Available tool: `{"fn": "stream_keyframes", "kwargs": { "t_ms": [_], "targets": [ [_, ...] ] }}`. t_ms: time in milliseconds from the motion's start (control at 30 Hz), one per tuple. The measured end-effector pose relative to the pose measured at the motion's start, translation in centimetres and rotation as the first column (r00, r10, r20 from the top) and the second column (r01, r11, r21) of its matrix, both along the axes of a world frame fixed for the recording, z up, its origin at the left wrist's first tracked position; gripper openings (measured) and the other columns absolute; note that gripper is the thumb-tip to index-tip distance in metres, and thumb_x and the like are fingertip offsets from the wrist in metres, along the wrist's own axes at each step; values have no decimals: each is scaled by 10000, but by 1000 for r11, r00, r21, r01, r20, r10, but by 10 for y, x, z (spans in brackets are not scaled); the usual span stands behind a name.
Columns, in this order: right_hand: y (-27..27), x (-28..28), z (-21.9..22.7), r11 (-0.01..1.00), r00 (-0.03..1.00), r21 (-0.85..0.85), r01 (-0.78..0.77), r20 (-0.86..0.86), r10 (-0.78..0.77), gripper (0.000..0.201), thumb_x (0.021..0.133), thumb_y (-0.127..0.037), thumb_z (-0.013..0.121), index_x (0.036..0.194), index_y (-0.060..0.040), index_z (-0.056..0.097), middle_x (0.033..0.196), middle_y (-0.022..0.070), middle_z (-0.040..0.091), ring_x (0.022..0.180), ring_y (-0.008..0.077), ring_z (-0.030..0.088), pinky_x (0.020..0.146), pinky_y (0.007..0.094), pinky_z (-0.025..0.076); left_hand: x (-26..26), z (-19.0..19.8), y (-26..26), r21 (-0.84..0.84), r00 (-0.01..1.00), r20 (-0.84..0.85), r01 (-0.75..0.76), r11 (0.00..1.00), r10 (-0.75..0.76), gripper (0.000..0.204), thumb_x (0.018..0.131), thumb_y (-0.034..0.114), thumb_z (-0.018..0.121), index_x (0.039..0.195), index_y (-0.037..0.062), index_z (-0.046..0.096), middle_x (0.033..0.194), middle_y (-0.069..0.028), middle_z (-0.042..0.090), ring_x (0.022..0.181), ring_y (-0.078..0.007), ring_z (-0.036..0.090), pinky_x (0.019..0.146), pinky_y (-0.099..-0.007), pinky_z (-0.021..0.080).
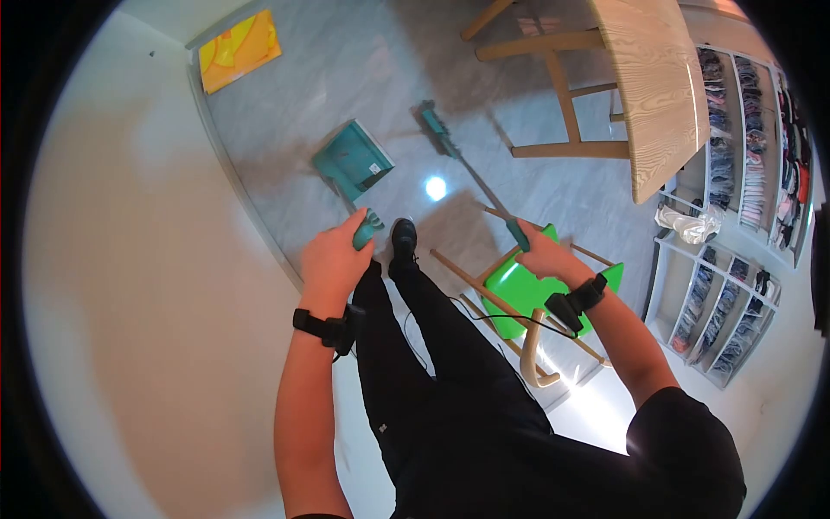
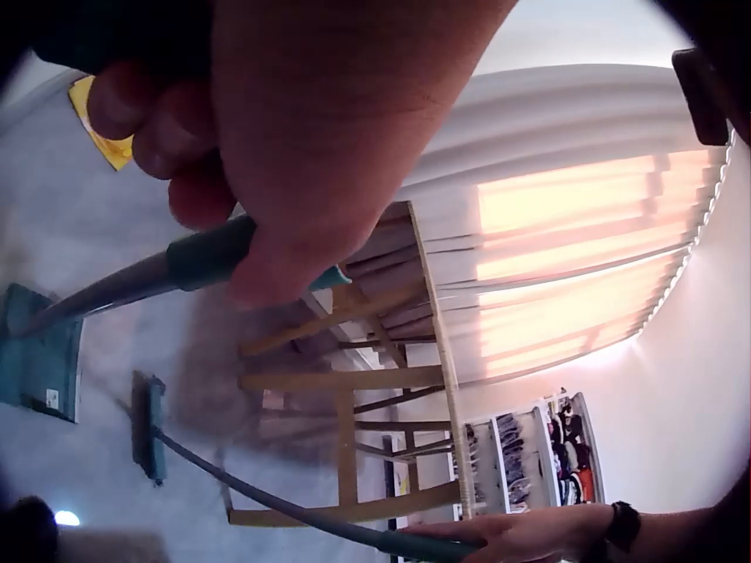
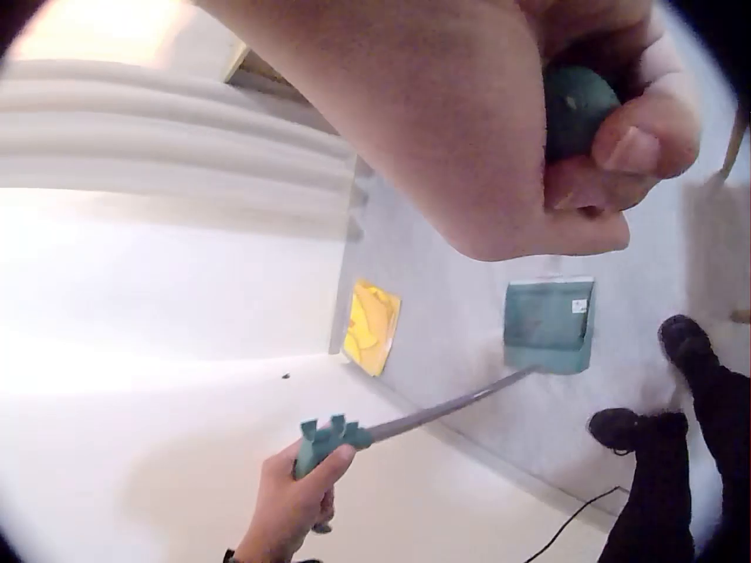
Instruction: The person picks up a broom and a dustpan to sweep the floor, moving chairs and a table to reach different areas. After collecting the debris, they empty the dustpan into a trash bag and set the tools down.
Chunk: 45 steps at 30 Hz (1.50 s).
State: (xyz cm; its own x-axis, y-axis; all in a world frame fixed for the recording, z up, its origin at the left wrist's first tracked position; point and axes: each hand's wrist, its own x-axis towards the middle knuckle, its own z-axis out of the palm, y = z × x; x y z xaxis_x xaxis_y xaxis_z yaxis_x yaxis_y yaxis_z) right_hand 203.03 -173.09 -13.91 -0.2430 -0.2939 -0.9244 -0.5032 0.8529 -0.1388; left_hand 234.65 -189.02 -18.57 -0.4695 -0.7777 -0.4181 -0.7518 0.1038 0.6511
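In the head view my left hand point(image 1: 333, 264) grips the teal handle of a long-handled dustpan point(image 1: 340, 160). Its pan rests on the grey floor near the wall, and a grey tube point(image 2: 112, 291) runs down to it in the left wrist view. My right hand point(image 1: 549, 258) holds the teal grip of a broom point(image 1: 477, 180), fingers curled round its end in the right wrist view. The broom head point(image 1: 435, 124) lies at the floor to the right of the pan, with a gap between them.
A black shoe point(image 1: 404, 238) stands just below the pan. At the right are a green-seated chair point(image 1: 519, 290) and a wooden table point(image 1: 661, 86). White shelves point(image 1: 733, 138) hold folded clothes. A yellow packet point(image 1: 242, 50) lies by the wall; a black cable point(image 1: 484, 317) crosses the legs.
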Motion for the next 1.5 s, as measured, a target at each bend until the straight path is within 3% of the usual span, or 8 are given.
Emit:
{"fn": "stream_keyframes", "kwargs": {
  "t_ms": [67,167,233,600,800,1000,1133,1500],
  "targets": [
    [16,11,0,1000,999,-7,-25,43,26,782,817,-143,563,1503,-63,198,814,127,592,550,193,570,476,328,457,0,-3,3,-15,998,42,51,999,-50,394,796,260,686,1179,171,656,869,-152,682,782,-365,638,679,-421,515],
    [27,27,1,854,941,-404,-328,-63,332,729,852,-198,576,1500,-114,254,800,95,579,556,159,543,486,301,450,2,8,5,-12,998,47,50,999,-49,390,802,275,676,1180,182,657,862,-153,680,780,-367,634,667,-424,512],
    [-18,50,47,999,997,38,3,71,-6,659,883,-242,586,1484,-167,326,763,44,550,548,115,490,483,272,424,0,2,5,-18,998,44,39,999,-38,387,804,278,671,1178,182,657,860,-154,678,780,-370,632,665,-426,511],
    [29,-3,99,875,861,42,483,160,-483,535,925,-157,536,1444,-171,405,656,-48,414,475,28,316,406,203,242,13,-8,21,-41,998,-52,25,999,-27,375,793,250,676,1157,158,667,842,-172,670,758,-380,626,654,-428,509],
    [75,12,92,581,579,-28,814,118,-806,551,940,-149,512,1466,-170,351,691,-25,434,455,32,297,386,203,223,33,21,35,-38,951,78,302,952,-299,395,766,237,689,1155,175,661,745,-131,661,690,-334,642,601,-431,504],
    [108,17,8,781,775,-165,603,-110,-622,613,909,-176,548,1477,-133,322,712,-1,472,468,100,387,393,257,327,30,10,56,-55,944,37,329,943,-327,418,765,239,705,1178,200,653,697,-147,632,650,-350,622,595,-443,500],
    [103,37,-17,783,775,-77,617,-116,-621,629,916,-170,532,1494,-165,285,694,-12,429,509,81,367,406,248,312,34,0,61,-47,938,16,347,937,-346,435,761,233,705,1191,204,644,682,-147,625,646,-352,622,588,-443,500],
    [73,101,57,777,761,149,612,157,-630,604,946,-184,513,1500,-173,273,698,-29,420,495,48,338,409,216,299,32,-2,65,-36,925,-15,378,925,-379,454,768,250,690,1215,210,623,703,-144,636,673,-352,628,589,-448,501]
  ]
}}
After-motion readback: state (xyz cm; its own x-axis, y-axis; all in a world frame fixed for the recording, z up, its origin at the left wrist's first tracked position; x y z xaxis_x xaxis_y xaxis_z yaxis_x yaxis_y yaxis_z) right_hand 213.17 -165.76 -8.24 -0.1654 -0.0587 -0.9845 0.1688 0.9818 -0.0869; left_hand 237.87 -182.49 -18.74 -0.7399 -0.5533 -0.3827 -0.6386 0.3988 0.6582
